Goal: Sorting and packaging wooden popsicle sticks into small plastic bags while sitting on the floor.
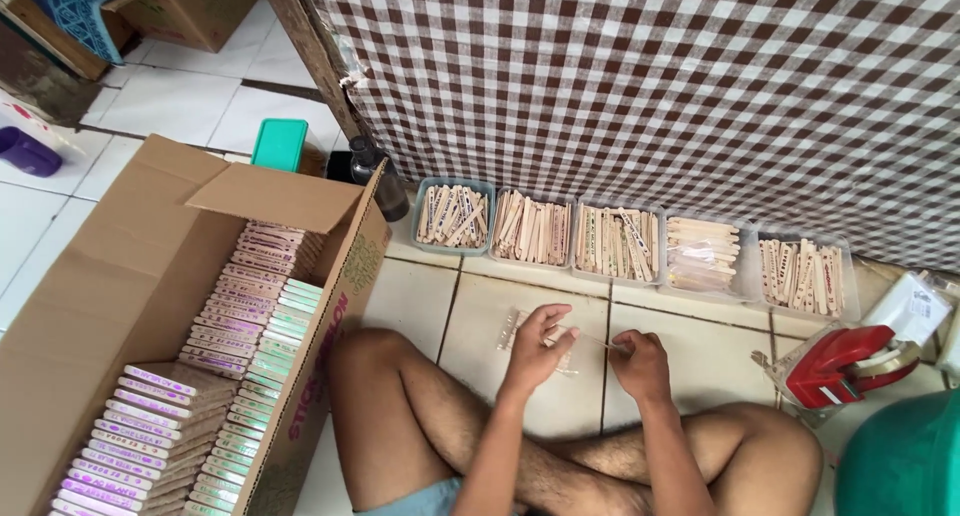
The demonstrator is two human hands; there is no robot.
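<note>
Person sits cross-legged on white tiled floor (420,296), both bare hands out in front over the tiles. Left hand (535,344) curled, fingers pinching a thin pale wooden stick (600,342) at one end, palm hovering just above a small flat bunch of pale wooden sticks (512,328) lying on the floor. Right hand (640,364) closed in a loose fist, pinching the other end of the same thin stick; the stick spans between the two hands, roughly level.

Along the far edge of the floor, against a brown-and-white checked cloth (650,86), a row of five small clear plastic trays side by side, touching or nearly so: the leftmost blue-tinted tray (453,216) and four clear trays (618,241), all filled with flat wooden sticks, some printed.

Left of the person's knee, a big open brown cardboard box (120,276) packed with rows of stacked sticks in purple-and-white and green-tinted wraps (230,336), stacked on edge. Behind the box, a small green plastic container (279,143) and a dark glass bottle (378,181) just beside the box's flap.

Right side of floor: red tape dispenser (845,364) near the right knee, a clear plastic bag (915,306) behind it, green round plastic lid or tub (905,461) at the near right corner, cut off by the frame.
</note>
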